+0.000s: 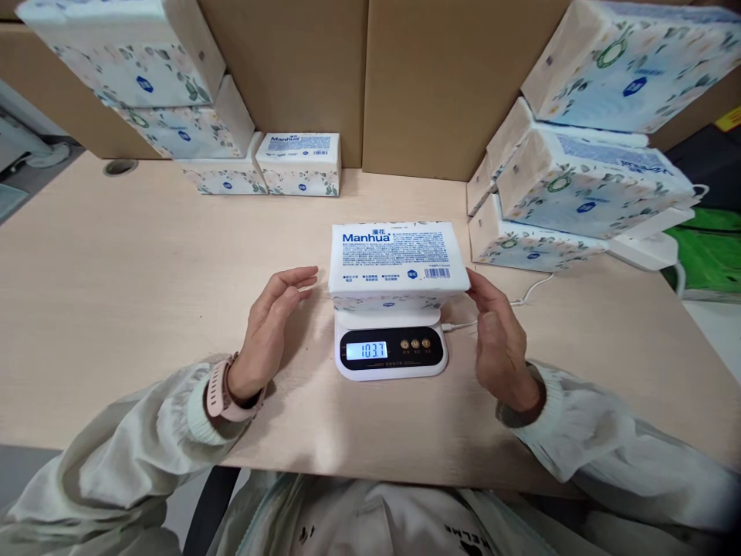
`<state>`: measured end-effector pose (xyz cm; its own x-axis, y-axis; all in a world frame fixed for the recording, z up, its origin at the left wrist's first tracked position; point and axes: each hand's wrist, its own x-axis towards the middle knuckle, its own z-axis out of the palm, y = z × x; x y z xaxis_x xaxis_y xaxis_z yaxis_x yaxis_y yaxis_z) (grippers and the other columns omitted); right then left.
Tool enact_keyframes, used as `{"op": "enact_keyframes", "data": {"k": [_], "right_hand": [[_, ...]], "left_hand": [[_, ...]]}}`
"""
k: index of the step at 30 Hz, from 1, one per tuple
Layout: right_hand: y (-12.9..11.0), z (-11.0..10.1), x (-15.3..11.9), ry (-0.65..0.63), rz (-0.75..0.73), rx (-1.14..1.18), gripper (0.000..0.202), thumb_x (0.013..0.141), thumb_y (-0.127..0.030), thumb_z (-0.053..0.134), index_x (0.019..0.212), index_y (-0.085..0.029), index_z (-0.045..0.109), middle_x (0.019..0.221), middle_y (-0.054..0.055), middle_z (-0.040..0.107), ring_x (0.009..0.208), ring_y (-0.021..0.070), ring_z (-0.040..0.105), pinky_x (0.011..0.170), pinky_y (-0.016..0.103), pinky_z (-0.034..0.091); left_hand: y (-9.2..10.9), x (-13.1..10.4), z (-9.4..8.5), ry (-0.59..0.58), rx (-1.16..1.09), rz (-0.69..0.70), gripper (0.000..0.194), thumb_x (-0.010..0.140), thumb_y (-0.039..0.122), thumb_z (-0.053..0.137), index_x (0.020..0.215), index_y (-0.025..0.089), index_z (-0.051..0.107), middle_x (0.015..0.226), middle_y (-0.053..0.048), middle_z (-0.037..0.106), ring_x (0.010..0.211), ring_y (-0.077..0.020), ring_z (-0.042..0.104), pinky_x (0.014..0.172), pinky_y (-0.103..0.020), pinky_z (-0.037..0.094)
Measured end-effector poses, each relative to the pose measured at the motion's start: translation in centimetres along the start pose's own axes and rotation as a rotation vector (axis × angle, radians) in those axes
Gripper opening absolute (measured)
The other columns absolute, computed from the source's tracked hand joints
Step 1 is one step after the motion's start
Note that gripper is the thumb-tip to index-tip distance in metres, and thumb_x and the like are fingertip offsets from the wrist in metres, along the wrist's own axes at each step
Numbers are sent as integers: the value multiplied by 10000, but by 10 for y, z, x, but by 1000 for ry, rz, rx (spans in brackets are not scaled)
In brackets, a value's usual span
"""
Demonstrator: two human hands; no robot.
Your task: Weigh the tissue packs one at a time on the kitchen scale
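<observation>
- Clock positions are read from the scale, with twelve pointing away from the person.
- The white, blue-printed, soft plastic-wrapped tissue pack [399, 262] lies flat on the white plastic scale with a black control panel [391, 351]; its side edges reach past the scale's body at three and nine. The display reads 103.7.
- The bare left hand [266, 332], at nine, is released: fingers extended, holding nothing, with a narrow gap between fingertips and pack.
- The bare right hand [501, 347], at three, is unclenched too, its fingertips at the pack's right edge; whether they press on it I cannot tell.
- A thin white cable [461, 327] leaves the scale at three and passes by the right hand, narrowing the room there.
- The pale wood-grain tabletop [144, 309] stretches widest from eight to ten, beyond the left hand; a shorter strip runs at six, between scale and front edge.
- At eleven, floral white tissue packs [174, 131] stand stacked against upright brown cardboard panels [425, 93], which bound the far side; a band of table separates them from the pack.
- At two, a second stack of floral white packs [590, 177] rises close beyond the right hand, near the table's right edge.
</observation>
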<state>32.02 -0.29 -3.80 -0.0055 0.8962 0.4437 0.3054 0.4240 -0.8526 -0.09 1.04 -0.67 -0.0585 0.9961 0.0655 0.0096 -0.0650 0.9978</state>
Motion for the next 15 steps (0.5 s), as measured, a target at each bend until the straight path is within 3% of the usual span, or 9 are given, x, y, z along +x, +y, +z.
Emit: {"op": "enact_keyframes", "data": {"k": [15], "right_hand": [[1,0,0,3,0,1,485,1109,-497,467,1579,-433,571,1578,9,656,1494,322,587,1273,604,451]], "left_hand": [[-1,0,0,-11,-1,15,357,1029,527,648,1256,281,772,1385,-81,733,1330,-322,645,1166,-540,483]]}}
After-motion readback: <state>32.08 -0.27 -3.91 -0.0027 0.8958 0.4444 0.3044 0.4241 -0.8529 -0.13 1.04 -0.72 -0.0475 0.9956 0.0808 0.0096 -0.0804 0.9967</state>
